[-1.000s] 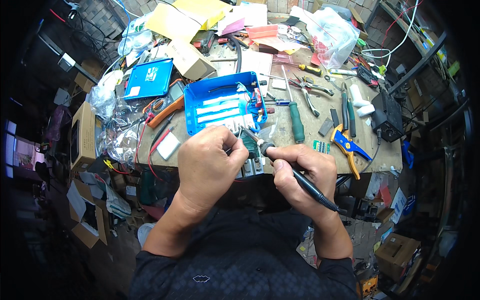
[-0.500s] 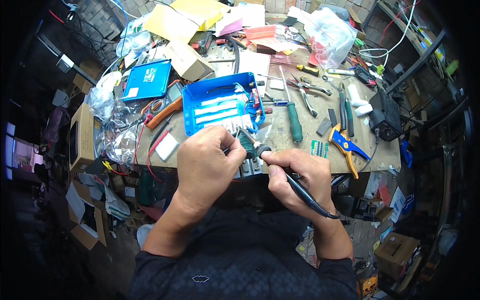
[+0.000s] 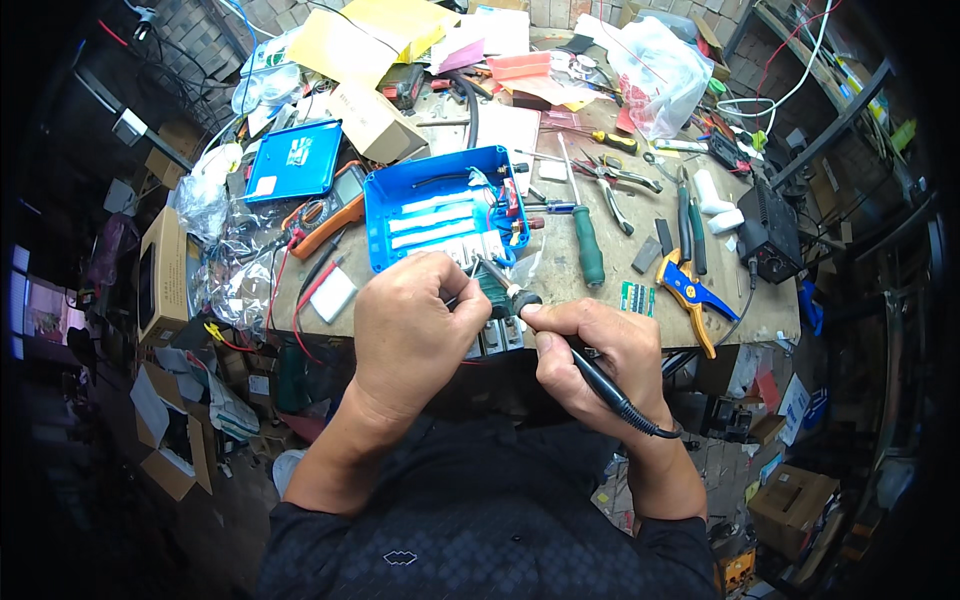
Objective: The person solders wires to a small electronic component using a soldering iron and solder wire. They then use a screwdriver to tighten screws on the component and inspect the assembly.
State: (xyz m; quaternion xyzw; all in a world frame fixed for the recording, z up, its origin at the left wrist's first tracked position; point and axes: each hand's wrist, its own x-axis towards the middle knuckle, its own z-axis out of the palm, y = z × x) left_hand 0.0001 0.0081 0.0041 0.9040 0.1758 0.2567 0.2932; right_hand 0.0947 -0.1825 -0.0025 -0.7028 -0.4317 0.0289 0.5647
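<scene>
My right hand (image 3: 615, 365) grips a black soldering iron (image 3: 598, 383) whose tip points up and left to the near edge of the open blue box (image 3: 375, 205). The iron's cable runs back past my wrist. Beside the tip, my left hand (image 3: 410, 325) is closed in a pinch on something thin; its own fingers hide most of it. Between the two hands sits a dark green part (image 3: 490, 298), with metal-and-white blocks (image 3: 492, 338) under it at the table's edge. White strips (image 3: 430, 222), wires and red terminals lie in and on the box.
Left of the box are a blue lid (image 3: 295, 160), an orange multimeter (image 3: 335, 215) and clear plastic wrap (image 3: 240, 275). To the right lie a green-handled screwdriver (image 3: 590, 245), pliers (image 3: 618, 185), blue-and-orange wire strippers (image 3: 690, 295), a small circuit board (image 3: 638, 298) and a black power unit (image 3: 770, 230).
Hardly anything differs. Both hands and the soldering iron keep nearly the same place at the box's near edge.
</scene>
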